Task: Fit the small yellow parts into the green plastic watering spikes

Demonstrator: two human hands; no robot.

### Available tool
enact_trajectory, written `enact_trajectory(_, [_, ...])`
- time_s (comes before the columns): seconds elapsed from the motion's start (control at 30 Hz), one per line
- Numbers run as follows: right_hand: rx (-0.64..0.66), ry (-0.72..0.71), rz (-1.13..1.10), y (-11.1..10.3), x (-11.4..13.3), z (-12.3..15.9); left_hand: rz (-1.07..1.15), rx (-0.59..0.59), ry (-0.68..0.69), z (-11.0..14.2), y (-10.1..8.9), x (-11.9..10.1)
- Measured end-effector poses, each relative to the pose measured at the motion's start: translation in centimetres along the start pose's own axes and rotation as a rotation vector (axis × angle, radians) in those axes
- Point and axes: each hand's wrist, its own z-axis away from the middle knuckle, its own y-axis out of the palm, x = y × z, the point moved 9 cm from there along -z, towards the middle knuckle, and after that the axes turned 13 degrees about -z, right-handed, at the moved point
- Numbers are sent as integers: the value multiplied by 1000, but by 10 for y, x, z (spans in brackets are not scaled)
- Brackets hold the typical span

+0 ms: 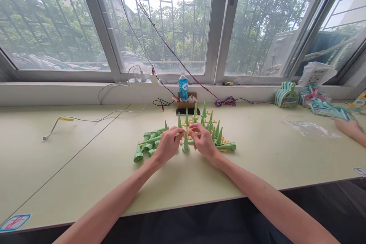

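Observation:
My left hand (168, 142) is closed in a pinch just left of the tip of an upright green plastic cone spike (185, 145). On the other side of that tip, my right hand (203, 141) pinches too, its fingertips close to the left ones. Whatever sits between the fingertips is too small to make out. Several more green spikes (219, 137) stand upright behind and beside my right hand. Other green spikes (138, 155) lie in a heap left of my left hand. Small yellow plastic pieces (225, 142) are scattered among the standing spikes, partly hidden by my hands.
Behind the spikes lie a dark phone (188, 111) and a small cardboard box (191, 103) by a blue-labelled bottle (183, 87). A white cable (85, 120) crosses the table's left. At right are a clear plastic bag (311, 127), packaged goods (286, 94) and another person's hand (347, 126).

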Motion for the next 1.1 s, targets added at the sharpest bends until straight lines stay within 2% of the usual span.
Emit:
enact_trajectory(0.5, [32, -4, 1, 3, 1, -1, -54, 36, 84, 2, 2, -9])
enact_trajectory(0.63, [-14, -16, 17, -1, 3, -1, -34, 20, 61, 1, 0, -9])
enact_trajectory(0.77, [-89, -57, 52, -9, 5, -1, -10, -3, -25, 1, -6, -5])
enact_trajectory(0.9, [-107, -81, 77, -12, 8, -2, 18, 49, -59, 2, -5, -9])
enact_trajectory(1.1, [-125, -112, 118, -14, 13, -1, 10, 131, 8, 5, 2, -18])
